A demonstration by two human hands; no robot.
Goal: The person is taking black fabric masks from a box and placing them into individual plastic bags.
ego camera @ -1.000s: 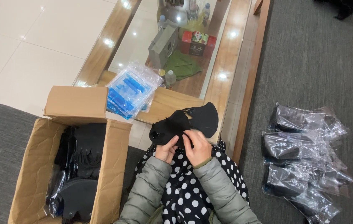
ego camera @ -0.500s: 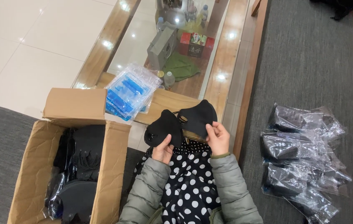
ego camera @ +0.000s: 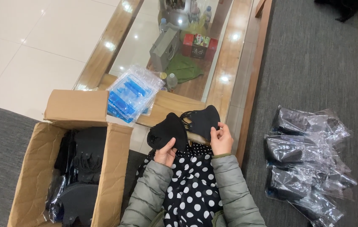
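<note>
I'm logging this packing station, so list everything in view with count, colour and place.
black face masks: two, black, one held in each hand
cardboard box: one, brown, open, left, more black masks inside
blue-printed plastic bags: one stack, clear and blue, on table edge
glass-topped table: one, wooden frame, ahead
bagged masks: a pile, count unclear, black in clear plastic, right on grey cushion
polka-dot garment: one, black and white, on lap
left hand: grips left mask
right hand: grips right mask
</note>
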